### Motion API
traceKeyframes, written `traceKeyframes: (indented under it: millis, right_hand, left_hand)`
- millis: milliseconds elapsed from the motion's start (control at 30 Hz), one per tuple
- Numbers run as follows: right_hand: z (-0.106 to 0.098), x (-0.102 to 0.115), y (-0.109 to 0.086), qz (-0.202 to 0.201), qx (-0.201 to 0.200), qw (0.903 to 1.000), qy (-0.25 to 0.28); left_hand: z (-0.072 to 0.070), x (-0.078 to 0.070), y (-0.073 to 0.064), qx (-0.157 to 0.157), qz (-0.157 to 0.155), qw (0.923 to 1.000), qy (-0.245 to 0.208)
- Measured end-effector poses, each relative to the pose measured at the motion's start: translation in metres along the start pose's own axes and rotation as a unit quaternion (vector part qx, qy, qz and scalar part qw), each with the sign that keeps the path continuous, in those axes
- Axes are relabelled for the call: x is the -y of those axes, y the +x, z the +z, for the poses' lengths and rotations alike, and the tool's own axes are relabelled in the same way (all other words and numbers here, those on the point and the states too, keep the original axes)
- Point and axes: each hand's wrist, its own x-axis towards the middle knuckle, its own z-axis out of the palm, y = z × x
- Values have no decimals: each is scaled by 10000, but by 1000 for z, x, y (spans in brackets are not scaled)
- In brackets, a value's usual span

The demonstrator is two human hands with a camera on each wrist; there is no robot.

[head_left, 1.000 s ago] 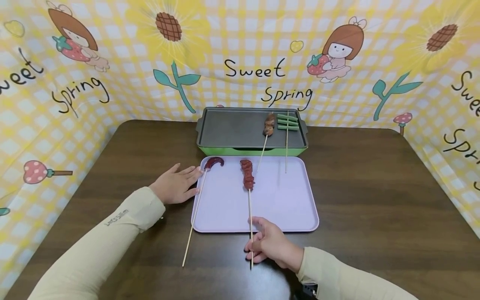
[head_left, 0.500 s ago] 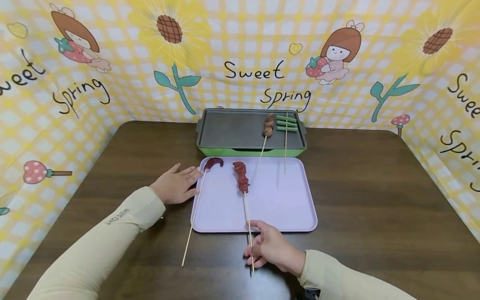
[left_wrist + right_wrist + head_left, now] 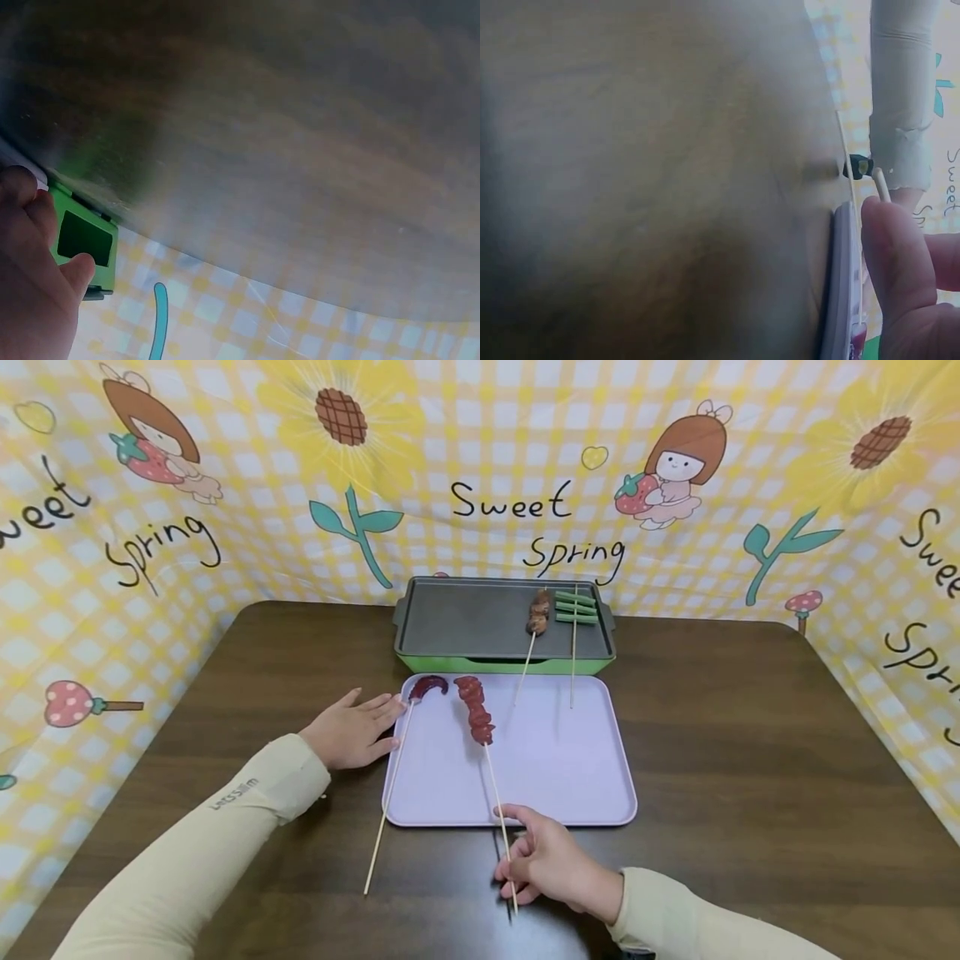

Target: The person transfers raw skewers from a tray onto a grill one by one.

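Observation:
My right hand (image 3: pixel 558 867) pinches the lower part of a wooden skewer threaded with red meat chunks (image 3: pixel 476 710). The meat end is over the left-centre of the pale purple tray (image 3: pixel 562 760), leaning left. In the right wrist view, the skewer's stick end (image 3: pixel 882 184) pokes out past the thumb (image 3: pixel 900 255). With fingers spread and nearly straight, my left hand (image 3: pixel 351 732) touches the tray's left edge. Beside it lies a second skewer with a dark red curled piece (image 3: pixel 429 687), its stick reaching over the tray's front edge. The left wrist view shows only part of the left hand (image 3: pixel 34 262).
Behind the tray stands a green grill with a grey plate (image 3: pixel 465 618). On the plate's right side lie a browned meat skewer (image 3: pixel 538 612) and a green vegetable skewer (image 3: pixel 576 607), their sticks overhanging the tray. A patterned cloth (image 3: pixel 510 460) surrounds the brown table (image 3: pixel 735 735).
The meat end of the held skewer has swung left toward the curled-piece skewer, while my right hand has shifted slightly right and nearer. My left hand has stayed in place.

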Motion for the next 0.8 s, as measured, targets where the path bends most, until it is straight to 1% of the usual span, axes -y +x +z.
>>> traceKeyframes:
  millis: [267,467,667,800]
  right_hand:
    - [-4,2,-1,-227,-46,9997,-107]
    - [-5,4,-1,-390,-110,9990,-175]
    - [-10,8,6,-492,-186,9983,-262]
    - [-15,10,12,-518,-240,9980,-259]
  left_hand:
    - [-4,-2,-2,34,9,10000,-45]
    - [-4,-3,-2,55,-13,10000,-46]
    - [-3,-1,-2,111,-78,9999,-37]
    - [-3,-2,-2,105,-64,9999,-53]
